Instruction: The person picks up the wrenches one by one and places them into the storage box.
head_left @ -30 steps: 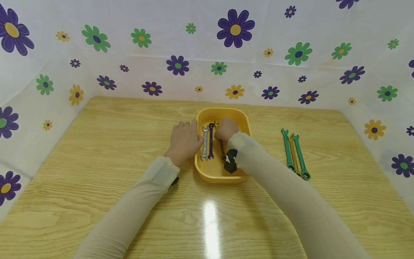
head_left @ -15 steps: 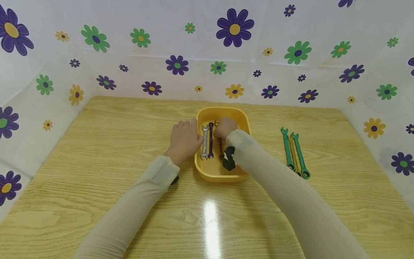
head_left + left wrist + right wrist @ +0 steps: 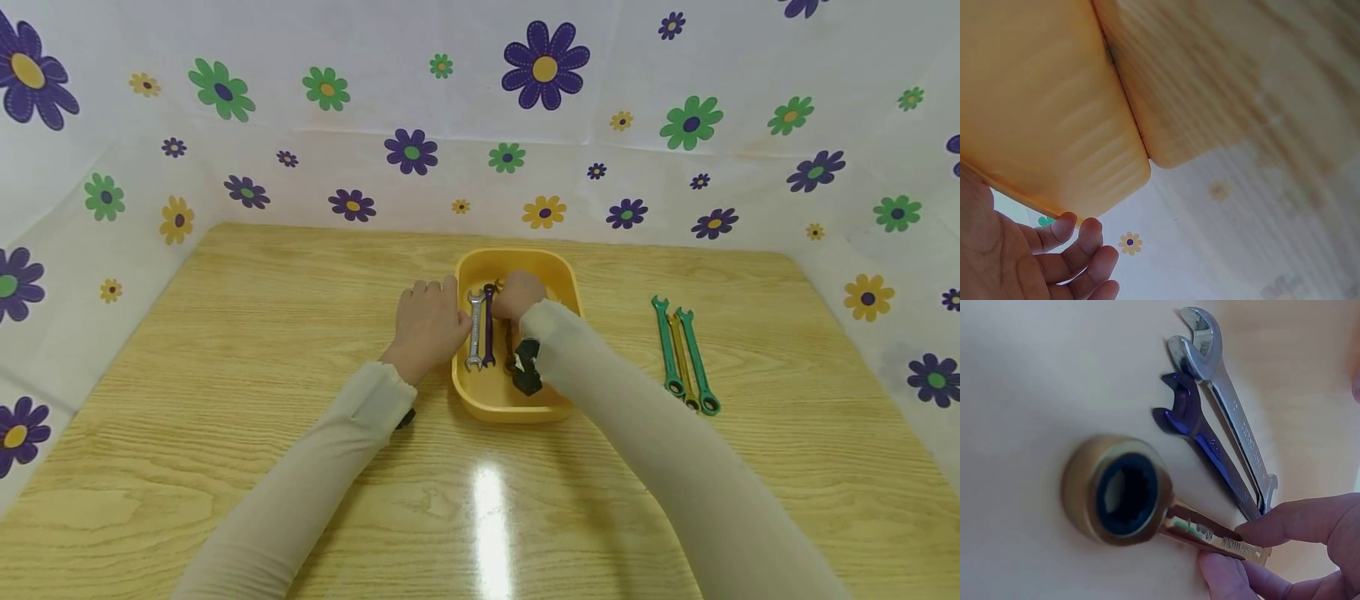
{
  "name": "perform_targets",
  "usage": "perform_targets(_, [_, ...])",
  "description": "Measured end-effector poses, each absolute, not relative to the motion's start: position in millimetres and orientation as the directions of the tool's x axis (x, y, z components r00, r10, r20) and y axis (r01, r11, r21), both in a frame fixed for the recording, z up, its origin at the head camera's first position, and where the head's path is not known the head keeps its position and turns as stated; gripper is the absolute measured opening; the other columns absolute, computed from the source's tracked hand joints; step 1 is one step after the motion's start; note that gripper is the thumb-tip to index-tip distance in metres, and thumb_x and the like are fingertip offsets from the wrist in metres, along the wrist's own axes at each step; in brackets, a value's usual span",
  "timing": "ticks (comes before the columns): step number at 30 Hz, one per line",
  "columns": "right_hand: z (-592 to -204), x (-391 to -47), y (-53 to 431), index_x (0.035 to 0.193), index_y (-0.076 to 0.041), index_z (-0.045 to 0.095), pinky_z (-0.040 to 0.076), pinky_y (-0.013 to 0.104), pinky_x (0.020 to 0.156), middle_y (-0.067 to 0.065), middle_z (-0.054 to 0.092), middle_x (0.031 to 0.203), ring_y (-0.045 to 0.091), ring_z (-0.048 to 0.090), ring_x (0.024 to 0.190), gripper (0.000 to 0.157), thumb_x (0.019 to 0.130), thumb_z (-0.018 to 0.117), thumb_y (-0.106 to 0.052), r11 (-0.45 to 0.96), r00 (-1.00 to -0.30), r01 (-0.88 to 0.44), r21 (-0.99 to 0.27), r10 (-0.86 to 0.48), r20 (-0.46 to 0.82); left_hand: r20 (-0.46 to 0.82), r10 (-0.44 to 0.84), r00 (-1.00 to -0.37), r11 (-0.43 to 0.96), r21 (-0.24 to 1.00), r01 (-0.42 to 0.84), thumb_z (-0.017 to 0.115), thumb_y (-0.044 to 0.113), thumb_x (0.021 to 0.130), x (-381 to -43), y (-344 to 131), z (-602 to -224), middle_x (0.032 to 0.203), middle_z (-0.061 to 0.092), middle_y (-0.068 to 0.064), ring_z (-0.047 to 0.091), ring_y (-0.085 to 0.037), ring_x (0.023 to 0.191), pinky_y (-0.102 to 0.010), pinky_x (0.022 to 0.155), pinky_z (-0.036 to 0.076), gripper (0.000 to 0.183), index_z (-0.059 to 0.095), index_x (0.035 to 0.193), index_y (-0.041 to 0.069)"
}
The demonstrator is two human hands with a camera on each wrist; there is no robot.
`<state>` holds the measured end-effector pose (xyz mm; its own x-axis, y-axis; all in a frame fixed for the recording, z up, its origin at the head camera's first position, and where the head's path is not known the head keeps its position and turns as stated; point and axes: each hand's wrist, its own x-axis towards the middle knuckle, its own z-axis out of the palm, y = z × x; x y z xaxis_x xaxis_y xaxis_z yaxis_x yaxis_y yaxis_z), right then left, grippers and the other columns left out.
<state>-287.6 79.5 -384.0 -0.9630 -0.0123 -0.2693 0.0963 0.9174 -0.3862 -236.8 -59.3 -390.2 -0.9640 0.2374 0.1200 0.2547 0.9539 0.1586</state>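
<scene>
A yellow plastic bin (image 3: 510,416) stands on the table. My left hand (image 3: 429,325) holds its left rim, the thumb over the edge and the fingers along the outside; in the left wrist view the fingers (image 3: 1088,237) bend loosely below the rim. Inside the bin, my right hand (image 3: 521,293) pinches the shaft of a gold ratcheting combination wrench (image 3: 1194,532) between thumb and fingers. Its ring end points toward the camera in the right wrist view. Left of it lie a purple wrench (image 3: 489,325) and a silver open-end wrench (image 3: 476,329), side by side.
Right of the bin, two green ratcheting wrenches (image 3: 697,362) lie on the wooden table (image 3: 300,292) with a gold wrench (image 3: 681,358) between them. A white flower-print cloth (image 3: 480,100) rises behind the table and along both sides.
My right hand has shifted slightly left inside the bin, bringing the gold wrench closer to the purple one. The left hand stays at the rim.
</scene>
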Motion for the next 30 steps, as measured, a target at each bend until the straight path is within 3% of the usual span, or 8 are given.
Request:
perform_targets(18, [-378.8, -283.0, 78.5, 0.06, -0.007, 0.051, 0.036, 0.02, 0.038, 0.001, 0.047, 0.05, 0.011, 0.044, 0.038, 0.021, 0.078, 0.061, -0.01, 0.902, -0.953, 0.101, -0.419, -0.033, -0.301, 0.119, 0.233, -0.965, 0.957, 0.147, 0.249, 0.045, 0.024, 0.09, -236.3, -58.6, -388.6, 0.09, 0.058, -0.016, 0.055, -0.034, 0.089, -0.045, 0.083, 0.045, 0.024, 0.046, 0.1, 0.003])
perform_targets(30, [-382.5, -284.5, 75.3, 0.055, -0.01, 0.043, 0.032, 0.022, 0.041, 0.0, 0.039, 0.051, 0.013, 0.04, 0.044, 0.03, 0.078, 0.062, -0.009, 0.925, -0.968, 0.033, -0.378, -0.065, -0.242, 0.122, 0.24, -0.963, 0.957, 0.14, 0.256, 0.046, 0.024, 0.09, -236.7, -59.5, -389.8, 0.088, 0.057, -0.015, 0.055, -0.033, 0.087, -0.045, 0.081, 0.046, 0.023, 0.046, 0.099, 0.003])
